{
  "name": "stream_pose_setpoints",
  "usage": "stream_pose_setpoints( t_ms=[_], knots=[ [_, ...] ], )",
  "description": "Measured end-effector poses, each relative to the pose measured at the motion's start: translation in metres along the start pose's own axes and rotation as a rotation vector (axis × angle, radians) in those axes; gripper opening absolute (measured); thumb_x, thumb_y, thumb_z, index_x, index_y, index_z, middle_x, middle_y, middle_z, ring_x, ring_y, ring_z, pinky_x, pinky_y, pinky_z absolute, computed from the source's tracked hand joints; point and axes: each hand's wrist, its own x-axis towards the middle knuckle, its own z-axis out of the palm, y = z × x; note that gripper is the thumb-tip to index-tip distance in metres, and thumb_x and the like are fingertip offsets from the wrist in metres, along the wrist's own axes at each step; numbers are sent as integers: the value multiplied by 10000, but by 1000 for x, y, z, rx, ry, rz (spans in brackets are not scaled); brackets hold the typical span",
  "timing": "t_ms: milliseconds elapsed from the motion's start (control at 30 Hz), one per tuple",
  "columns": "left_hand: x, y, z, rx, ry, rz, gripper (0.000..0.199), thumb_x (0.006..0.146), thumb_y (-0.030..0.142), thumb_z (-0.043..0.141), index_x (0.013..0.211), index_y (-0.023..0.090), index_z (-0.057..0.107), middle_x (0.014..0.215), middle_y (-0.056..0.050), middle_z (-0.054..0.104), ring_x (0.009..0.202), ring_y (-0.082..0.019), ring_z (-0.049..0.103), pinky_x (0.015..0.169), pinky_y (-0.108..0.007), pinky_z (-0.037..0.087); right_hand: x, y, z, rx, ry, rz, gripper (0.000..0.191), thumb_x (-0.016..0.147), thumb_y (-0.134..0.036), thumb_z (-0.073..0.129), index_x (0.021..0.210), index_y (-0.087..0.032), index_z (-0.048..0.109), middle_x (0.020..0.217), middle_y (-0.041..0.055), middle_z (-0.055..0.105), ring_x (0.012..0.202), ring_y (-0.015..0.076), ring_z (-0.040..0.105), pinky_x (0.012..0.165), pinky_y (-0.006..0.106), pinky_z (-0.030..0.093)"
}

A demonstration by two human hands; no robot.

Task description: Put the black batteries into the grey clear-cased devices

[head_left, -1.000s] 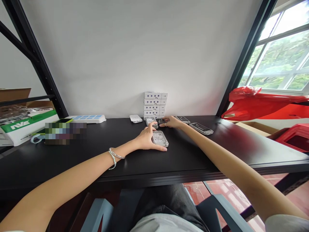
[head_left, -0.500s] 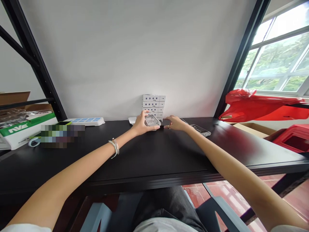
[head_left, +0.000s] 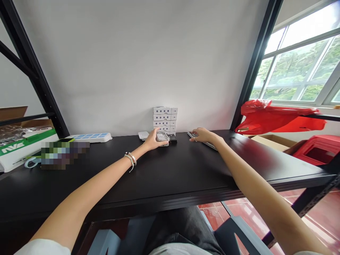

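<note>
I'm watching two bare arms reach across a black desk point(head_left: 186, 166), with the work at its far edge against a white wall point(head_left: 106, 71). The left hand point(head_left: 152, 141) is on a grey handset point(head_left: 162, 137), and its fingers point(head_left: 157, 131) wrap around it, clamped on as far as I can make out at this small size. I can't read that handset's long axis from here. The right hand point(head_left: 202, 135) lies on a second grey handset point(head_left: 209, 145), whose long axis slants from under the fingertips toward the right and nearer me. Those fingers point(head_left: 194, 139) are stretched over it, and I can't tell whether they grip it or only rest there.

A small black object point(head_left: 173, 139) sits just right of the first handset, so the left hand is nearer to it. There is a gap between that object and the right hand. A stack of white boxes point(head_left: 164, 120) stands directly behind the first handset, leaving little room on the far side, and a small white item point(head_left: 143, 135) lies just beside the left hand. The room for moving is toward me, between the hands and the desk's front edge.
</note>
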Motion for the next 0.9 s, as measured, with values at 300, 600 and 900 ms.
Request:
stream_pose_setpoints(
  t_ms=[300,600,900],
  knots=[
    [-62,42,-19,239,-48,343,118,864,325,500,890,221,549,801,4,623,759,-168,598,727,-288,450,-16,3,-13,-47,-197,381,978,592,-705,670,1386,-198,407,1380,203,461,1169,416,501,822,485,475],
    [-68,42,-15,304,-298,375,100,825,239,522,771,201,597,607,30,553,552,-122,514,550,-229,365,-5,25,-6,-87,-140,417,687,665,-519,714,1218,-132,586,1247,227,572,1093,394,566,731,454,512],
    [-70,44,-15,244,-316,319,129,834,264,500,802,203,609,597,31,517,540,-116,484,542,-228,357,-11,17,-14,-13,-20,470,707,619,-465,749,1183,-74,576,1033,226,632,825,328,656,568,371,514]
  ],
)
